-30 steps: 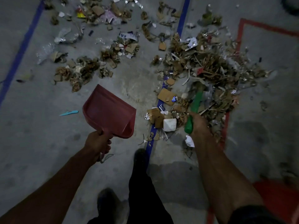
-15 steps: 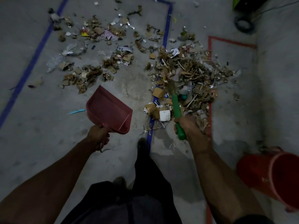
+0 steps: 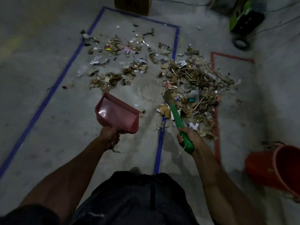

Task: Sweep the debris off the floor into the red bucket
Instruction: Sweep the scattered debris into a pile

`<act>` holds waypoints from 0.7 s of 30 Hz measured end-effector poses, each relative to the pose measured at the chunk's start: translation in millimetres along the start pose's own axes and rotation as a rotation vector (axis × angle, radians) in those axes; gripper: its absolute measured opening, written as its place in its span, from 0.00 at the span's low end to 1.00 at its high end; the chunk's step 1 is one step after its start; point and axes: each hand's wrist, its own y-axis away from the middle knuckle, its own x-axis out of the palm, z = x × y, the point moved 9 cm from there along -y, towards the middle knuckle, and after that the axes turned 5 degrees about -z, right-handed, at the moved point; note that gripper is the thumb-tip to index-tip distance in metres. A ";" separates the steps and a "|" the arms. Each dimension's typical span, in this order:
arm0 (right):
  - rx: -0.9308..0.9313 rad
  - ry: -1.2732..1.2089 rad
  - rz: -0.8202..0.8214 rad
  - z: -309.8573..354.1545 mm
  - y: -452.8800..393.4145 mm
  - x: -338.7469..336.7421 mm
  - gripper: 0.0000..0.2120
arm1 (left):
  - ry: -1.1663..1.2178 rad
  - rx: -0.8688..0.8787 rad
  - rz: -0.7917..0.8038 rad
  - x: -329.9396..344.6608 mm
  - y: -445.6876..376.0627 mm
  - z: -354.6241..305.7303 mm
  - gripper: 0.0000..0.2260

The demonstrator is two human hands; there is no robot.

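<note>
My left hand [image 3: 109, 137] grips the handle of a red dustpan [image 3: 116, 113], held above the floor with its mouth facing the rubbish. My right hand [image 3: 186, 138] grips the green handle of a short broom [image 3: 177, 118], whose bristles reach into the near left edge of a big heap of cardboard scraps and paper [image 3: 196, 85]. A thinner scatter of debris [image 3: 116, 62] lies further left and back. The red bucket [image 3: 279, 168] lies tilted at the right edge, its opening partly cut off.
Blue tape [image 3: 159, 143] marks a rectangle on the concrete floor, and red tape [image 3: 216, 135] marks another to its right. A cardboard box [image 3: 133, 4] stands at the back. A green and black machine [image 3: 245, 17] sits back right. My legs are below.
The view has pulled back and up, so more floor, the box and the bucket show. The broom handle has swung from leaning right to leaning left. The dustpan has stayed lifted.
</note>
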 end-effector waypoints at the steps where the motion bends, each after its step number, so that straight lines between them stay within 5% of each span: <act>1: 0.003 0.018 0.009 -8.6 4.6 2.6 0.04 | 0.007 0.003 0.004 -6.8 7.1 5.5 0.08; 7: -0.037 0.399 0.056 -55.7 19.3 23.5 0.04 | 0.098 -0.020 -0.076 -51.2 44.7 51.5 0.05; 12: -0.023 0.473 0.165 -102.4 35.5 61.1 0.01 | 0.200 -0.060 -0.156 -99.8 71.1 97.0 0.04; 21: -0.180 0.717 0.156 -154.0 33.6 176.9 0.11 | 0.385 -0.084 -0.307 -227.8 47.5 130.1 0.07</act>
